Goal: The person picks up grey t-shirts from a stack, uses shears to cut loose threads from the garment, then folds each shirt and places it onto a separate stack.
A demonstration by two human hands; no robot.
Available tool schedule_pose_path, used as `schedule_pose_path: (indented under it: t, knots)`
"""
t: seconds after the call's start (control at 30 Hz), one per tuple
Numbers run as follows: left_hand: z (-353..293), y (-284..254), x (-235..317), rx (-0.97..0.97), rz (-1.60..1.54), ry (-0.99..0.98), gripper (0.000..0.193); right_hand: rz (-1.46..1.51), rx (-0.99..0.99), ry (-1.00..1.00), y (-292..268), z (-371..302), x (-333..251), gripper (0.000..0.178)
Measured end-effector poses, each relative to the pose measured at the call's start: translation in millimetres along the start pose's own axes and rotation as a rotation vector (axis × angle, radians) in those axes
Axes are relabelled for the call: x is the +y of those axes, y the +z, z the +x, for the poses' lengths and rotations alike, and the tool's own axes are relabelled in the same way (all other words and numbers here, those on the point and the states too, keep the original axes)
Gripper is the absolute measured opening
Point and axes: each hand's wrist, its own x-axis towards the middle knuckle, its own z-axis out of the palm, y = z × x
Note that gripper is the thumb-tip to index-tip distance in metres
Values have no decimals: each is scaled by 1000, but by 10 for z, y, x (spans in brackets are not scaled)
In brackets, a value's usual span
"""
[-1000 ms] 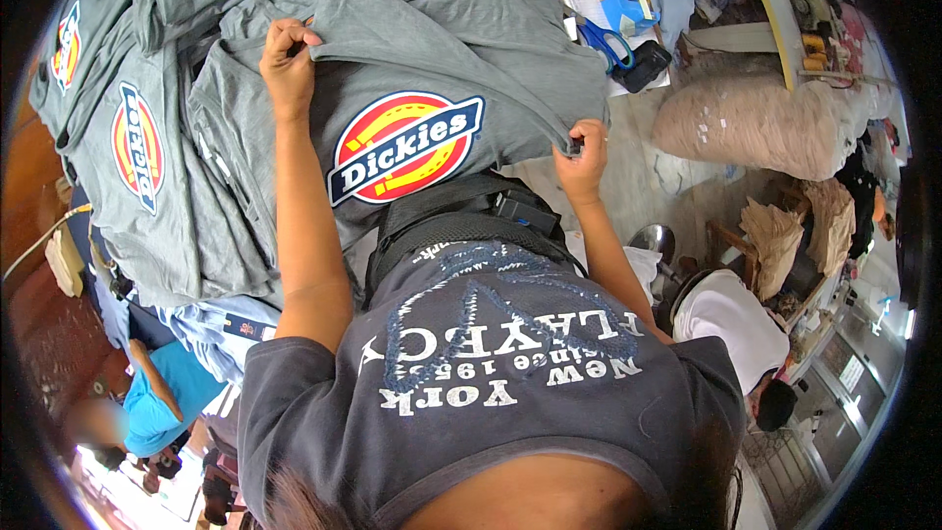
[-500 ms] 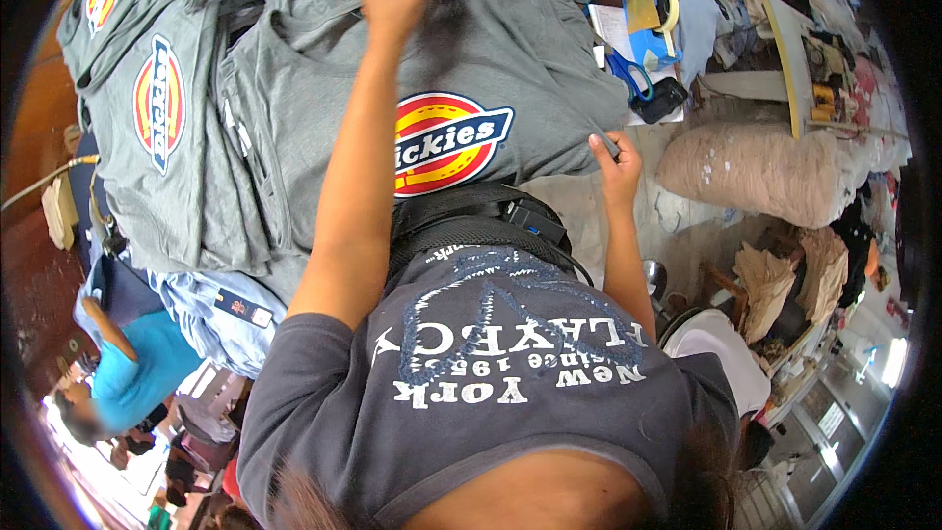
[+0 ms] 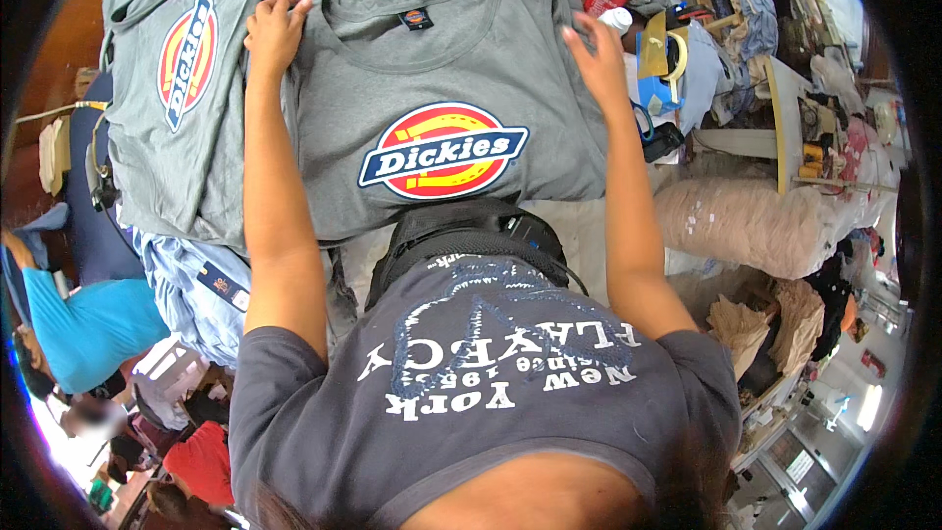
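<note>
A grey T-shirt [image 3: 422,88] lies spread out in front of me, its neckline and dark neck label [image 3: 415,19] toward the far side. A red, yellow and blue oval print [image 3: 444,151] shows whole on its chest. My left hand [image 3: 276,34] is at the shirt's left shoulder, fingers bent and slightly apart, its fingertips near the cloth edge. Beside the right shoulder, my right hand [image 3: 597,57] is open with thumb and fingers spread. I see nothing held in either hand.
More grey printed shirts [image 3: 182,69] lie to the left and at the far side. On the right are a white bottle [image 3: 615,20], a tape roll [image 3: 676,56], blue scissors [image 3: 643,121] and a brown wrapped bundle [image 3: 741,221]. A person in blue [image 3: 88,324] is at lower left.
The shirt has been straightened, so its neckline and whole print show. My left hand has moved left to its shoulder. My right hand has let go of the near corner and moved far.
</note>
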Motion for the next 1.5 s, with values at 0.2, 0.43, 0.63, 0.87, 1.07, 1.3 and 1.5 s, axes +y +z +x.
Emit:
schedule_pose_path:
  t: [0.2,0.43,0.63,0.87,1.07,1.3,1.5]
  knots:
    - [134,-38,34,-2,-278,149,32,-358,39,-265,644,936,-30,40]
    - [347,-3,-139,-10,-14,43,35,-143,-174,-206,800,1316,-38,23]
    - [260,282,-237,14,-37,12,38,-368,-14,-317,888,1166,48,24]
    - [291,220,-249,-81,-105,-59,35,-285,-80,-317,884,1206,81,35]
    - [439,-171,-367,-340,-820,-104,22,-105,-655,-139,410,1519,-49,44]
    - [551,-323,-415,-175,-770,-98,23,1,-452,-65,106,1580,-403,28]
    - [499,-565,-368,-146,-779,-93,23,69,-334,24,-180,1348,-818,22]
